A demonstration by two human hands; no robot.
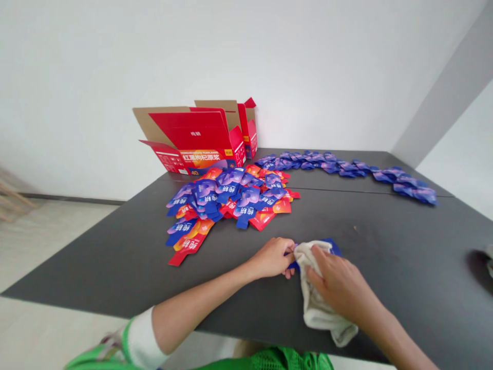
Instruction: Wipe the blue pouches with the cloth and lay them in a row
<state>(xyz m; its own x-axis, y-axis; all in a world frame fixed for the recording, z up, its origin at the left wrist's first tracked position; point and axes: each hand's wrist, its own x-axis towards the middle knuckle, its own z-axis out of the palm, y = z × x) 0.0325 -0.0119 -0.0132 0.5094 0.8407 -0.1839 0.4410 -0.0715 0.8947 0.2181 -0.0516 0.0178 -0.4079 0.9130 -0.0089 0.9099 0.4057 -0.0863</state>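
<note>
Near the front edge of the dark table, my left hand point(274, 258) pinches the left end of a blue pouch point(334, 247). A whitish cloth point(321, 313) is bunched under the fingers of my right hand point(339, 280), which presses it on top of the pouch. The cloth hides most of the pouch, and its loose end hangs toward the table's front edge. Behind my left hand lies a loose heap of blue and red pouches point(227, 192), some overlapping.
Open red cartons point(196, 136) stand behind the heap at the back left of the table point(370, 216). A curved row of blue pouches point(346, 167) runs along the back to the right. A greyish item point(490, 259) shows at the right edge.
</note>
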